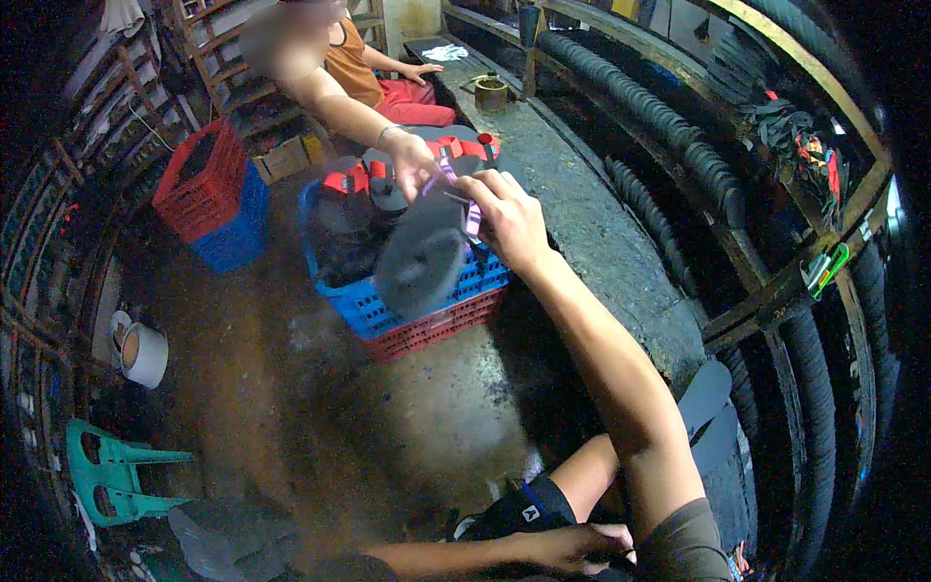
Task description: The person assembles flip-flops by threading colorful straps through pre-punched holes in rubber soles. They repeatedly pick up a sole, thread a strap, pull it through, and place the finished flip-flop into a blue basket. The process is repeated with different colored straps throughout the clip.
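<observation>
My right hand (pixel 509 218) reaches forward, its fingers closed on the purple-and-white strap of a dark grey sandal (pixel 417 267). The sandal hangs tilted over the blue crate (pixel 388 317), its broad sole toward me. A co-worker's hand (pixel 409 158) is at the same purple straps, close to my fingers. Behind it, sandals with red straps (pixel 346 181) lie in the crate. Low in the view, my left hand (pixel 592 548) rests near my lap with curled fingers; what they hold, if anything, is lost in shadow.
Under the blue crate is a red crate (pixel 441 328). A worn bench (pixel 621 262) runs along the right, with a small pot (pixel 491 94) and loose soles (pixel 706 396). Stacked crates (pixel 208 189), a white bucket (pixel 144 356) and a green stool (pixel 121 470) stand left.
</observation>
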A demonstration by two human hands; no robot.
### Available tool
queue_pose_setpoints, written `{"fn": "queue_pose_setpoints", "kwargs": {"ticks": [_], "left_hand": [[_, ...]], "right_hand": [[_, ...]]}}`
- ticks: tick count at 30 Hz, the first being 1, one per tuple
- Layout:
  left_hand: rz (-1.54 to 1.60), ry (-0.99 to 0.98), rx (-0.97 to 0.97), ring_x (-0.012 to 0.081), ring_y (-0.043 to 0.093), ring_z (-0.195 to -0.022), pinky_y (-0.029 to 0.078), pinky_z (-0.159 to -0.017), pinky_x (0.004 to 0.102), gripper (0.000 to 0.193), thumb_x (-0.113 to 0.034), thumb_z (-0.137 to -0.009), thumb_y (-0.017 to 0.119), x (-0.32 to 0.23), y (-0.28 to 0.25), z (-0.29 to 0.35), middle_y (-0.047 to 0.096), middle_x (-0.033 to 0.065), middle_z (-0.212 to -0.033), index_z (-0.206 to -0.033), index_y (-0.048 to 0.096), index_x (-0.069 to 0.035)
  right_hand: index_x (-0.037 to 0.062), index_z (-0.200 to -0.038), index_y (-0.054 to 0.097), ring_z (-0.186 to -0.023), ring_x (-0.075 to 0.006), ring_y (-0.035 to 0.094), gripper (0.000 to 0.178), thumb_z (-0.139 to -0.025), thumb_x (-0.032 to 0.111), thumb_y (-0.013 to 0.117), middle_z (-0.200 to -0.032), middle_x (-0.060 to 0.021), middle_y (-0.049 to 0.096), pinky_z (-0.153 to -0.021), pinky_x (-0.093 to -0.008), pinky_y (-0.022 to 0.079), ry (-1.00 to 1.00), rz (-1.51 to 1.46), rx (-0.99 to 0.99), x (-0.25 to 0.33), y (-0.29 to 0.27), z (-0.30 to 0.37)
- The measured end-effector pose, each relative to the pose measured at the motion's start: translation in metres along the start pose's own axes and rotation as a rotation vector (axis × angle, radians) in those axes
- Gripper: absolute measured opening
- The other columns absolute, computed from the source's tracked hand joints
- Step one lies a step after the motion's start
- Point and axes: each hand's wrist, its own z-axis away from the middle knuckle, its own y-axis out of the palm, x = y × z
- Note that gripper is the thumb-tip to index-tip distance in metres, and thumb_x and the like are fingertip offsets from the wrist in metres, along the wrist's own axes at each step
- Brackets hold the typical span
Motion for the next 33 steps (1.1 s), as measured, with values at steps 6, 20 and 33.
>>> {"fn": "queue_pose_setpoints", "kwargs": {"ticks": [6, 20, 33], "left_hand": [[-0.291, 0.124, -0.064, 0.0359, 0.057, -0.125, 0.045, -0.108, 0.0434, 0.04, -0.006, -0.099, 0.06, 0.01, -0.001, 0.0, 0.058, 0.0176, -0.131, -0.138, 0.055, -0.001], [0.018, -0.269, -0.097, 0.0122, 0.059, -0.116, 0.047, -0.105, 0.0321, 0.04, -0.002, -0.097, 0.071, -0.011, -0.022, 0.019, 0.066, 0.0024, -0.126, -0.135, 0.061, 0.001], [-0.077, -0.277, -0.131, 0.0152, 0.055, -0.127, 0.043, -0.112, 0.033, 0.047, -0.004, -0.099, 0.068, 0.026, 0.015, -0.01, 0.061, 0.0097, -0.139, -0.143, 0.054, 0.004]], "right_hand": [[0.0133, -0.151, 0.045, -0.106, -0.0392, 0.067, 0.067, -0.089, 0.015, 0.072, -0.12, -0.0175, 0.065, -0.087, -0.0489, 0.057, 0.295, -0.063, 0.01, -0.005, 0.013, -0.002], [0.0014, -0.129, 0.065, -0.077, -0.0142, 0.067, 0.034, -0.101, 0.02, 0.069, -0.094, -0.0074, 0.072, -0.07, -0.0306, 0.055, 1.198, -0.783, 0.492, 0.114, -0.259, 0.259], [0.004, -0.092, 0.065, -0.085, -0.0409, 0.074, 0.071, -0.095, 0.074, 0.053, -0.045, -0.0062, 0.044, -0.109, -0.0868, 0.012, -0.23, -2.211, -0.024, 0.163, -0.365, 0.169]]}}
